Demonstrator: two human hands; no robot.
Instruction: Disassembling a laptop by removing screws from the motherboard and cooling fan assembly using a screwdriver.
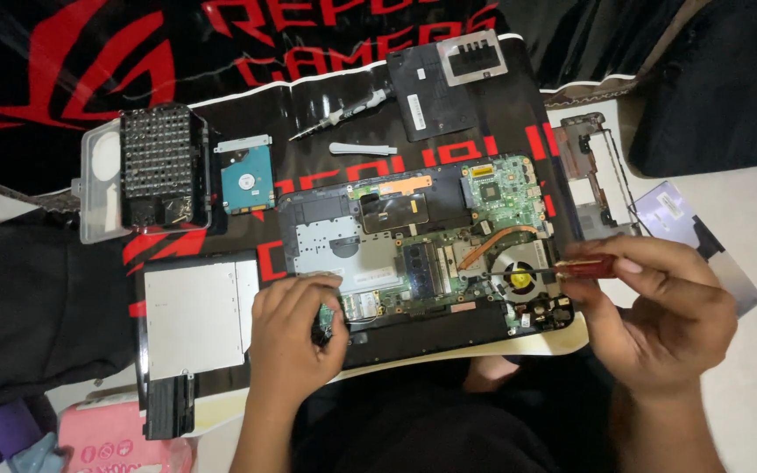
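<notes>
An opened laptop base [413,254] lies in front of me with its green circuit board, copper heat pipe and round fan [519,273] exposed. My left hand [295,333] rests on the laptop's near-left corner, fingers curled around a small green card there. My right hand [659,311] hovers at the laptop's right edge, pinching a small red tool [587,265] whose tip points toward the fan.
A silver optical drive [194,317] lies left of the laptop. Behind it sit a hard drive [247,178], a black bit set in a clear case [155,166], a screwdriver [343,114], a white pry tool [361,149], a black cover panel [444,79] and a metal bracket [602,175].
</notes>
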